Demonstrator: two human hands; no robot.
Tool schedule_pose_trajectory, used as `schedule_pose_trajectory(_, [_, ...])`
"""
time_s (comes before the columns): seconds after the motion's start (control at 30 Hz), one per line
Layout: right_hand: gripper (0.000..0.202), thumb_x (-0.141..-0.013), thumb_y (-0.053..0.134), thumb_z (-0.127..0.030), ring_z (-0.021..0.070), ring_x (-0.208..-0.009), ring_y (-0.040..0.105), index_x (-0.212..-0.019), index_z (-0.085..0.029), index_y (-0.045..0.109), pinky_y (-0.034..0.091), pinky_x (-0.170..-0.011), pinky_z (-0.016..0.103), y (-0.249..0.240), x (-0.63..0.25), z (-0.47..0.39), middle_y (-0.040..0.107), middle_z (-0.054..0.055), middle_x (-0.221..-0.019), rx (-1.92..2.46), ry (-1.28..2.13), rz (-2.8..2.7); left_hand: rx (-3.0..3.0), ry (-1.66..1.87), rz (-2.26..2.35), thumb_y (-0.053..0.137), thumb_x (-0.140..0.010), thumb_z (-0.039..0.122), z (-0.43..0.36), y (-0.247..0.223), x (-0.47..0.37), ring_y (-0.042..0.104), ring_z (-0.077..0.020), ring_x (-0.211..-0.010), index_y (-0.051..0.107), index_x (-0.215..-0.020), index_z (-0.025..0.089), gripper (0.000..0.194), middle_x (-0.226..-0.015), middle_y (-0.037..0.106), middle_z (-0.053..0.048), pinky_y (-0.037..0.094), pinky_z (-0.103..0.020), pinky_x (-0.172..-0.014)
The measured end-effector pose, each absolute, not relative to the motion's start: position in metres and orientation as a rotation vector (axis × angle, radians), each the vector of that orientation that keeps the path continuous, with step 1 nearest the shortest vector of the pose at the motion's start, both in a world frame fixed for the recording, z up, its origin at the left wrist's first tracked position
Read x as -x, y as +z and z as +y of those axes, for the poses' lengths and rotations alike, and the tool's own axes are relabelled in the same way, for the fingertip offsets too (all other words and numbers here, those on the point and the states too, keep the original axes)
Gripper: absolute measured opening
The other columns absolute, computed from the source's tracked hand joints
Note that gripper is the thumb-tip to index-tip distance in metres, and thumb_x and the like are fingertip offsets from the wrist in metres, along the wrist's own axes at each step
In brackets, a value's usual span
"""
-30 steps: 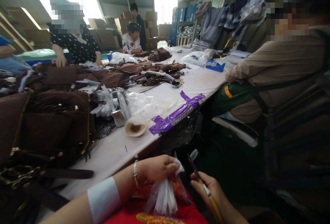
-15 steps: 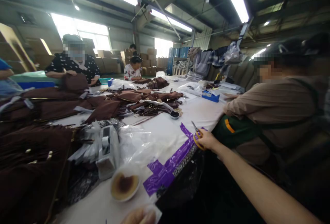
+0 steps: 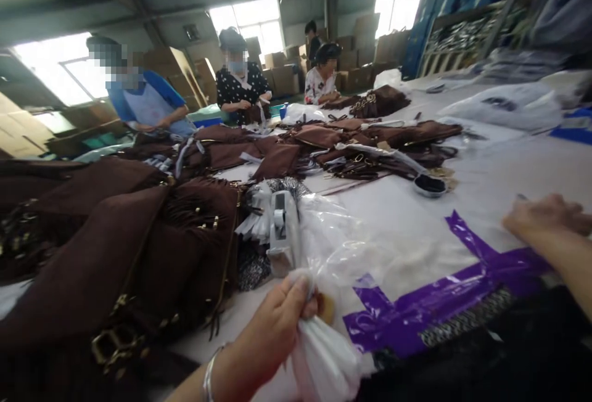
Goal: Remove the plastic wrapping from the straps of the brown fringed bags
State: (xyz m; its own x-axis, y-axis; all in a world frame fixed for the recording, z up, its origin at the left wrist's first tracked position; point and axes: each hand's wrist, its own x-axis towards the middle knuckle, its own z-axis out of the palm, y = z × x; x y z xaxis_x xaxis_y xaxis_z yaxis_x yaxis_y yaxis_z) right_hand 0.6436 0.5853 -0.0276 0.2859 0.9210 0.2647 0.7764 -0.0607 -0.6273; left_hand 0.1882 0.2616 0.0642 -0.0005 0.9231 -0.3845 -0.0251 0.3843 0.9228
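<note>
My left hand (image 3: 282, 315), a silver bangle at its wrist, grips a gathered white sheet (image 3: 324, 352); whether it is plastic, paper or cloth I cannot tell. Behind those fingers shows part of a small dish (image 3: 327, 308) with something yellow-brown. My right hand (image 3: 550, 214) is above the table at the right, blurred, its fingers curled. A small dark tip pokes out by it; what it belongs to is hidden. Between the hands, purple tape (image 3: 416, 306) runs along the table edge, beside a patterned strip (image 3: 467, 315) and black plastic (image 3: 499, 352).
A grey tape dispenser (image 3: 283, 235) stands beside clear plastic (image 3: 337, 235). Brown fringed bags (image 3: 139, 248) pile up on the left and across the middle. A small bowl of black bits (image 3: 430, 185) sits farther back. Several people work across the table (image 3: 499, 174).
The view has swung left. My left hand has risen into view with the white sheet. My right hand has turned; the yellow-handled scissors it held are no longer visible.
</note>
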Motion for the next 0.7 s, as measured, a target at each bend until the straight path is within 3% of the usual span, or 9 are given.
schedule_pose_trajectory(0.07, [0.031, -0.083, 0.067, -0.041, 0.0451, -0.131, 0.034, -0.093, -0.013, 0.077, 0.026, -0.093, 0.059, -0.005, -0.603, 0.553, 0.053, 0.030, -0.130, 1.914, 0.325, -1.502, -0.907, 0.973, 1.347, 0.044, -0.087, 0.063, 0.263, 0.064, -0.187, 0.034, -0.0106, -0.060, 0.049, -0.081, 0.019, 0.045, -0.069, 0.041, 0.002, 0.033, -0.023, -0.056])
schedule_pose_trajectory(0.13, [0.035, -0.087, 0.060, -0.043, 0.0380, -0.116, 0.052, -0.100, -0.014, 0.075, 0.037, -0.092, 0.051, 0.024, -0.548, 0.504, 0.063, 0.025, -0.117, 1.676, 0.686, -1.548, -0.968, 1.004, 1.352, 0.046, -0.088, 0.060, 0.261, 0.064, -0.188, 0.037, -0.0108, -0.063, 0.048, -0.081, 0.019, 0.042, -0.071, 0.044, 0.002, 0.035, -0.023, -0.059])
schedule_pose_trajectory(0.2, [0.042, -0.089, 0.055, -0.048, 0.0313, -0.102, 0.062, -0.106, -0.014, 0.072, 0.046, -0.086, 0.045, 0.050, -0.490, 0.443, 0.067, 0.020, -0.111, 1.311, 1.112, -1.608, -1.031, 1.010, 1.338, 0.048, -0.088, 0.058, 0.256, 0.065, -0.191, 0.040, -0.0110, -0.063, 0.047, -0.081, 0.019, 0.040, -0.072, 0.047, 0.001, 0.036, -0.024, -0.061])
schedule_pose_trajectory(0.3, [0.062, -0.078, 0.069, -0.045, 0.0288, -0.102, 0.062, -0.132, -0.019, 0.056, 0.048, -0.085, 0.043, 0.078, -0.419, 0.352, 0.067, 0.013, -0.114, 1.040, 1.481, -1.925, -1.097, 1.026, 1.276, 0.055, -0.085, 0.056, 0.244, 0.068, -0.200, 0.045, -0.0114, -0.064, 0.051, -0.088, 0.018, 0.038, -0.075, 0.053, 0.000, 0.039, -0.024, -0.060])
schedule_pose_trajectory(0.37, [0.080, -0.060, 0.084, -0.037, 0.0272, -0.100, 0.061, -0.133, -0.021, 0.054, 0.048, -0.085, 0.038, 0.088, -0.390, 0.304, 0.068, 0.009, -0.111, 0.920, 1.475, -2.128, -1.139, 1.040, 1.229, 0.058, -0.083, 0.056, 0.234, 0.072, -0.204, 0.047, -0.0113, -0.061, 0.055, -0.090, 0.016, 0.041, -0.076, 0.057, -0.002, 0.039, -0.024, -0.057])
schedule_pose_trajectory(0.43, [0.064, -0.058, 0.083, -0.029, 0.0191, -0.081, 0.062, -0.117, -0.021, 0.061, 0.049, -0.070, 0.028, 0.093, -0.373, 0.270, 0.068, 0.002, -0.093, 0.831, 1.515, -2.217, -1.163, 1.047, 1.164, 0.061, -0.081, 0.057, 0.222, 0.077, -0.205, 0.050, -0.0119, -0.057, 0.057, -0.087, 0.015, 0.043, -0.072, 0.059, -0.003, 0.040, -0.025, -0.054])
schedule_pose_trajectory(0.57, [0.019, -0.075, 0.060, -0.023, 0.0076, -0.049, 0.050, -0.094, -0.019, 0.056, 0.039, -0.044, 0.019, 0.088, -0.364, 0.231, 0.055, -0.006, -0.066, 0.890, 1.859, -1.966, -1.130, 1.073, 0.976, 0.065, -0.079, 0.055, 0.195, 0.081, -0.196, 0.058, -0.0155, -0.063, 0.061, -0.085, 0.012, 0.044, -0.071, 0.063, -0.005, 0.045, -0.027, -0.061])
schedule_pose_trajectory(0.7, [0.025, -0.080, 0.061, -0.033, 0.0045, -0.040, 0.039, -0.098, -0.018, 0.052, 0.030, -0.037, 0.017, 0.071, -0.377, 0.206, 0.048, -0.008, -0.060, 0.958, 2.180, -1.399, -0.978, 1.108, 0.989, 0.071, -0.075, 0.051, 0.175, 0.074, -0.183, 0.052, -0.0088, -0.059, 0.063, -0.097, 0.013, 0.045, -0.089, 0.068, -0.007, 0.040, -0.022, -0.058])
